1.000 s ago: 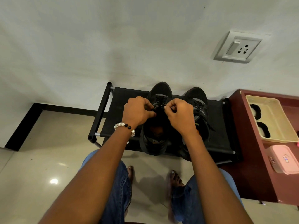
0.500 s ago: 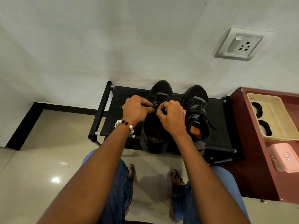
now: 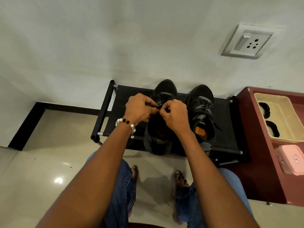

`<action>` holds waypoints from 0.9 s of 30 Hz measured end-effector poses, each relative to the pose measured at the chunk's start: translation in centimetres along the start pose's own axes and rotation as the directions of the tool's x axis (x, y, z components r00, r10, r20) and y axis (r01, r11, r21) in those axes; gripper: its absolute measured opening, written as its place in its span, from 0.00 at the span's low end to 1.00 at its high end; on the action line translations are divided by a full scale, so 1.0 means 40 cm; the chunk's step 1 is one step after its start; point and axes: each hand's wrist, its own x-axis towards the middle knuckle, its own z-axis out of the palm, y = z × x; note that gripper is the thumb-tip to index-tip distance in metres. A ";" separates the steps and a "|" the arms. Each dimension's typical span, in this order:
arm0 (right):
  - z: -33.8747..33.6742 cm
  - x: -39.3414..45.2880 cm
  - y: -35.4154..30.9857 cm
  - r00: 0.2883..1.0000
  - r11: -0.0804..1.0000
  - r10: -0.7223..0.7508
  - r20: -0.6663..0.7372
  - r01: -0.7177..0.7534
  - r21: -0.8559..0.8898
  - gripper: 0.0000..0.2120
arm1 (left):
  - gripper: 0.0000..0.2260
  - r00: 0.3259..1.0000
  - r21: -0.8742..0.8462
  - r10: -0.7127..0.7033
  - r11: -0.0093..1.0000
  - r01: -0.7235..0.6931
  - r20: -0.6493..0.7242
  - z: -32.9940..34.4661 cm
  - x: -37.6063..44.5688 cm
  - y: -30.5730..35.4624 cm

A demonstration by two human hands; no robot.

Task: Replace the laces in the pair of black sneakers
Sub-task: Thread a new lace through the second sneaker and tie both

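Two black sneakers stand side by side on a low black shoe rack (image 3: 121, 102), toes toward the wall. Over the left sneaker (image 3: 164, 89) my left hand (image 3: 139, 109), with a bead bracelet at the wrist, and my right hand (image 3: 175, 114) meet fingertip to fingertip. Both pinch the black lace (image 3: 162, 105) at the middle eyelets. The right sneaker (image 3: 203, 102) stands untouched, laced in black, with an orange insole showing. My hands hide most of the left sneaker's tongue.
A dark red cabinet (image 3: 259, 162) stands right of the rack, carrying a cream tray (image 3: 279, 116) and a pink box (image 3: 292, 159). A wall socket (image 3: 248, 41) sits above. My bare feet (image 3: 180, 178) and jeans are on the glossy tiled floor below the rack.
My right hand has slid left, off the right sneaker, and closed in against my left hand over the left sneaker's laces. The right sneaker's opening now shows.
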 end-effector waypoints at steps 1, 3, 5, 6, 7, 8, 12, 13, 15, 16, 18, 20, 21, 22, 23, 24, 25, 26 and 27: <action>0.000 0.000 0.001 1.000 1.000 0.000 0.005 0.000 -0.010 0.06 | 0.08 1.000 -0.007 0.006 1.000 -0.006 0.023 -0.003 -0.001 0.000; -0.004 -0.001 0.004 1.000 0.998 -0.013 0.017 0.014 -0.056 0.06 | 0.08 0.999 -0.026 0.014 1.000 -0.013 0.051 -0.009 -0.002 0.002; -0.010 -0.001 0.008 0.999 0.991 -0.045 0.022 0.048 -0.128 0.07 | 0.07 0.999 -0.040 0.011 0.999 -0.009 0.050 -0.013 -0.001 0.003; -0.012 -0.002 0.009 0.998 0.984 -0.068 0.016 0.069 -0.167 0.08 | 0.07 0.999 -0.042 0.010 0.999 -0.008 0.045 -0.012 0.001 0.004; -0.011 -0.003 0.009 0.996 0.977 -0.087 0.005 0.086 -0.193 0.08 | 0.07 0.999 -0.040 0.012 0.999 -0.010 0.039 -0.010 0.002 0.005; -0.007 -0.004 0.008 0.995 0.975 -0.096 -0.010 0.092 -0.204 0.08 | 0.07 0.999 -0.036 0.012 0.999 -0.011 0.033 -0.007 0.003 0.006; 0.012 -0.005 -0.002 0.995 0.979 -0.083 -0.050 0.072 -0.193 0.09 | 0.07 1.000 -0.060 -0.010 0.998 0.011 0.011 -0.002 0.010 0.006; 0.013 -0.004 0.000 0.994 0.978 -0.095 -0.048 0.084 -0.189 0.09 | 0.07 1.000 -0.069 -0.017 0.997 0.018 0.012 -0.001 0.010 0.006; 0.011 0.000 0.009 0.993 0.981 -0.113 -0.038 0.105 -0.163 0.08 | 0.07 1.000 -0.083 -0.028 0.996 0.028 0.009 0.001 0.012 0.006; 0.009 0.001 0.013 0.993 0.983 -0.111 -0.037 0.104 -0.148 0.07 | 0.07 1.000 -0.085 -0.030 0.996 0.030 0.004 0.002 0.013 0.006; 0.007 0.000 0.018 0.995 0.991 -0.088 -0.044 0.083 -0.105 0.05 | 0.07 1.000 -0.088 -0.031 0.996 0.031 -0.003 0.003 0.017 0.007; 0.009 0.000 0.020 0.997 0.997 -0.062 -0.047 0.060 -0.055 0.04 | 0.07 0.999 -0.096 -0.036 0.995 0.036 -0.001 0.002 0.021 0.006; 0.011 0.001 0.020 0.997 0.998 -0.057 -0.050 0.055 -0.042 0.03 | 0.07 0.999 -0.101 -0.038 0.994 0.038 0.004 0.001 0.022 0.003; 0.012 0.003 0.021 0.997 0.998 -0.056 -0.055 0.054 -0.036 0.03 | 0.08 0.999 -0.106 -0.039 0.994 0.040 0.012 -0.001 0.023 0.002; 0.012 0.004 0.022 0.997 0.998 -0.057 -0.058 0.055 -0.032 0.04 | 0.08 0.999 -0.110 -0.041 0.993 0.043 0.022 -0.003 0.023 0.000; 0.012 0.006 0.024 0.996 0.998 -0.061 -0.060 0.059 -0.028 0.04 | 0.08 0.999 -0.112 -0.041 0.993 0.045 0.033 -0.004 0.024 -0.001; 0.012 0.008 0.025 0.996 0.997 -0.068 -0.061 0.066 -0.029 0.05 | 0.08 0.998 -0.110 -0.041 0.993 0.046 0.045 -0.005 0.024 -0.002; 0.015 0.008 0.026 0.995 0.997 -0.075 -0.065 0.073 -0.036 0.05 | 0.08 0.998 -0.105 -0.041 0.993 0.047 0.053 -0.004 0.026 -0.003; 0.018 0.007 0.025 0.993 0.996 -0.087 -0.074 0.085 -0.041 0.05 | 0.08 0.997 -0.100 -0.043 0.994 0.048 0.058 -0.003 0.027 -0.002</action>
